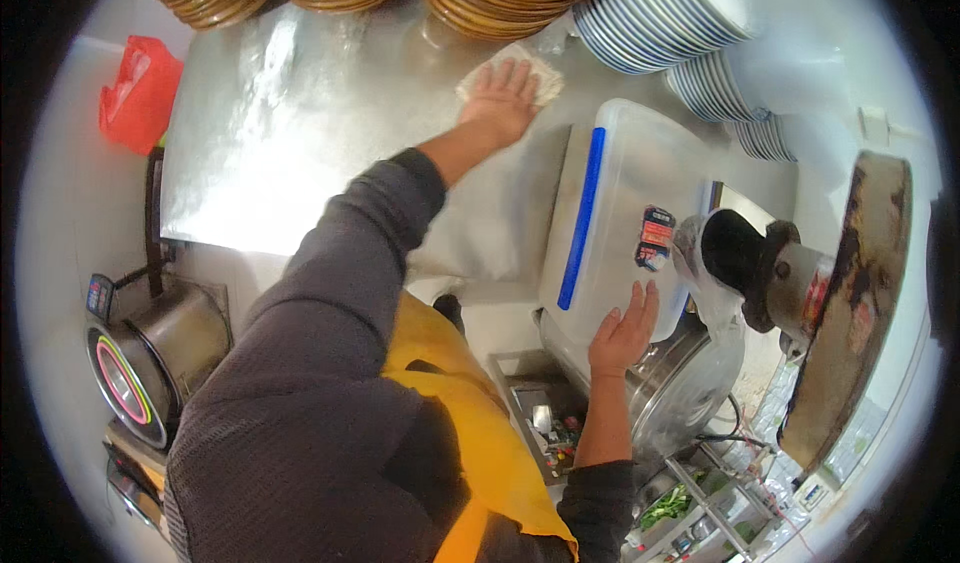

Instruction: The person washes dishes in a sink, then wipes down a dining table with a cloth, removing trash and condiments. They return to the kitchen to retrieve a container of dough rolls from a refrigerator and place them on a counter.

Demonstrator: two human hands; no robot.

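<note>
My left hand [501, 102] lies palm down on a pale folded cloth [551, 81], pressing it against the stainless steel table [405, 90] below the stacked brown bowls. The fingers lie over the cloth. Nearer my body on the right, my right hand [621, 338] is held with its fingers extended and nothing in it. It is over the near edge of a translucent plastic box lid [630, 180] with blue clasps and a printed label. Whether it touches the lid I cannot tell.
Brown bowls [491, 0] and blue-rimmed white dishes [660, 19] are stacked along the far edge. A red plastic bag [141, 94] hangs at left, above a metal pot [184, 330]. At right are a large lidded pot [675, 383] and a browned board [847, 308]. Greens [667, 504] sit lower right.
</note>
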